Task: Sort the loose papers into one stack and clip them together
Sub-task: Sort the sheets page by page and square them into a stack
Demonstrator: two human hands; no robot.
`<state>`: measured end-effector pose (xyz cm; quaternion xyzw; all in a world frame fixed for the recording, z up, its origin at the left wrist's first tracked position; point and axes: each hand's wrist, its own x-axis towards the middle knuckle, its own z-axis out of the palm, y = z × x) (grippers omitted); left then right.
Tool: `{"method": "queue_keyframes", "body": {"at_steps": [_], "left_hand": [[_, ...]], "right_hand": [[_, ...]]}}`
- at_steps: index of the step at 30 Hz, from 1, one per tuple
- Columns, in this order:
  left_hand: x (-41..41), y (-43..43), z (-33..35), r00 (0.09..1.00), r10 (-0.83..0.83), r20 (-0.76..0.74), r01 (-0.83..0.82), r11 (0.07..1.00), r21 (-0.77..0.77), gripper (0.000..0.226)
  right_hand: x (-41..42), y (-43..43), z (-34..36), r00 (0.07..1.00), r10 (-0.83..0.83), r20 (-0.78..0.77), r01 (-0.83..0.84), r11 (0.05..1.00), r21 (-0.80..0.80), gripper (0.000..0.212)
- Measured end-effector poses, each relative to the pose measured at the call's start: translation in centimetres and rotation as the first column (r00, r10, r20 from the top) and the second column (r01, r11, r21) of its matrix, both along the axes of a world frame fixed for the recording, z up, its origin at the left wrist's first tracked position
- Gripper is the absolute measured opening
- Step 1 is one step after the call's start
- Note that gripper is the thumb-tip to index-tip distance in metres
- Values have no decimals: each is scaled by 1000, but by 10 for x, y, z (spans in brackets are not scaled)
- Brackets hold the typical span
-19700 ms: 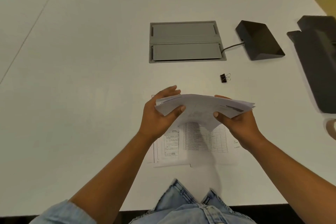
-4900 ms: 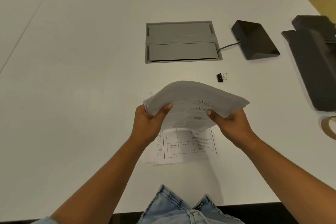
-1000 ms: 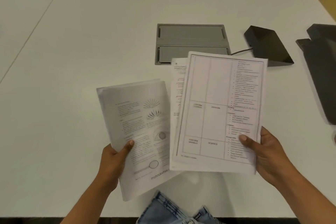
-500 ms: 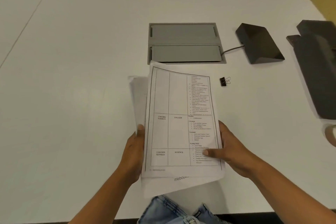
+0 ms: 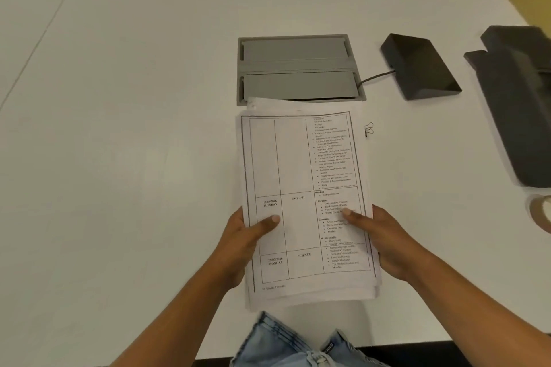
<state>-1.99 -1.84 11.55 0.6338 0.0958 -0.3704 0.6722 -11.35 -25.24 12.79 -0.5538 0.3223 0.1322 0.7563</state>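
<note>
We hold the paper stack (image 5: 304, 205) above the counter (image 5: 134, 128); left hand (image 5: 241, 250) and right hand (image 5: 387, 244) each in closed grip on its side edges; binder clip (image 5: 369, 129) just beside the stack.

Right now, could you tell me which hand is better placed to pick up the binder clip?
The right hand, probably. The binder clip lies on the table just past the right edge of the paper stack, on that hand's side. The left hand would have to cross the stack.

stack (image 5: 301, 176) ctr on table (image 5: 134, 128) | clip (image 5: 369, 129) just R | hatch (image 5: 299, 68) behind
</note>
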Motion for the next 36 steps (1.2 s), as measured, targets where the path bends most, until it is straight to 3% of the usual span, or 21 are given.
{"method": "queue_keyframes", "body": {"at_steps": [8, 12, 14, 16, 17, 19, 20, 22, 25, 28, 31, 35, 36], "left_hand": [[3, -8, -17, 995, -81, 54, 78, 996, 53, 39], [8, -8, -42, 987, -88, 135, 47, 958, 281, 38], [10, -2, -67, 967, -172, 185, 33, 811, 584, 65], [8, 5, -85, 928, -348, 132, 49, 467, 883, 89], [7, 8, -90, 911, -403, 89, 52, 326, 944, 95], [5, 6, -94, 894, -443, 65, 38, 221, 975, 100], [6, 4, -95, 902, -424, 83, 22, 237, 971, 99], [10, 2, -96, 943, -308, 123, -3, 363, 932, 97], [18, 5, -97, 984, -124, 128, -38, 557, 830, 90], [25, 13, -104, 983, -134, 127, -18, 615, 788, 67], [29, 25, -111, 977, -158, 142, -13, 623, 782, 40], [29, 39, -92, 964, 30, 265, -187, 786, 590, 16], [28, 43, -82, 955, 86, 285, -232, 816, 530, 19]], "right_hand": [[-11, -10, -20, 999, 38, 35, -30, 977, -209, 31], [-21, -16, -29, 999, -12, 39, 20, 976, -216, 29], [-29, -21, -33, 999, -27, 41, 36, 973, -230, 37], [-38, -25, -37, 998, -44, 46, 54, 963, -263, 63], [-43, -28, -39, 997, -54, 51, 66, 959, -275, 72], [-52, -35, -41, 994, -87, 67, 103, 953, -284, 66], [-56, -38, -42, 992, -108, 67, 122, 954, -274, 56], [-63, -44, -42, 988, -146, 50, 154, 954, -257, 44], [-68, -49, -37, 983, -184, 27, 184, 944, -272, 68], [-71, -51, -35, 973, -231, 18, 225, 920, -320, 98], [-74, -54, -35, 964, -266, 28, 261, 914, -309, 98], [-77, -56, -35, 961, -276, 22, 269, 914, -303, 99], [-79, -57, -36, 959, -282, 20, 275, 912, -304, 99]]}}
